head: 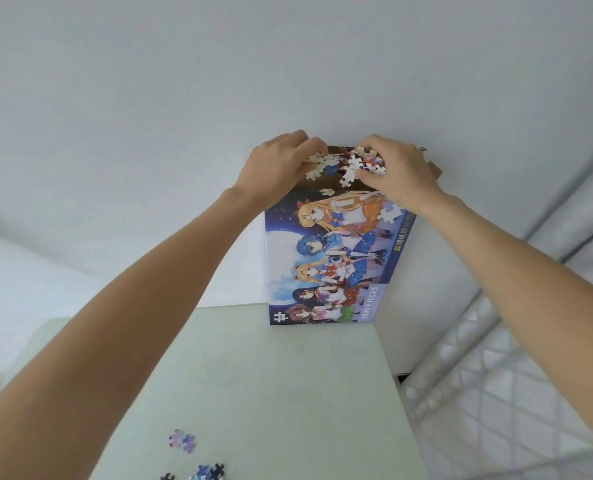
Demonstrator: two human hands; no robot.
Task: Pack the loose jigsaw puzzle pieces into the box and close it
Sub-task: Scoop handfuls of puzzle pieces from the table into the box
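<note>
Risk: both hands held bunched puzzle pieces (348, 168) over the box (336, 258) mouth — left hand (277, 161) and right hand (400, 171) curled round them — so strays could slip past the rim, as two already lay on the lid art just below the hands. Box contents weren't visible; more pieces (183, 441) sat on the worktop (270, 393), well short of the hands.

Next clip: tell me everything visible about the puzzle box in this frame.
The puzzle box is cardboard, its printed face showing five anime girls against a night sky, with "1000 PIECES" and Chinese lettering along one edge. It stands at the far edge of the pale table, its open brown-flapped end farthest from the camera. Both hands hold puzzle pieces at that opening: left hand, right hand. Single pieces show against its printed face.
</note>
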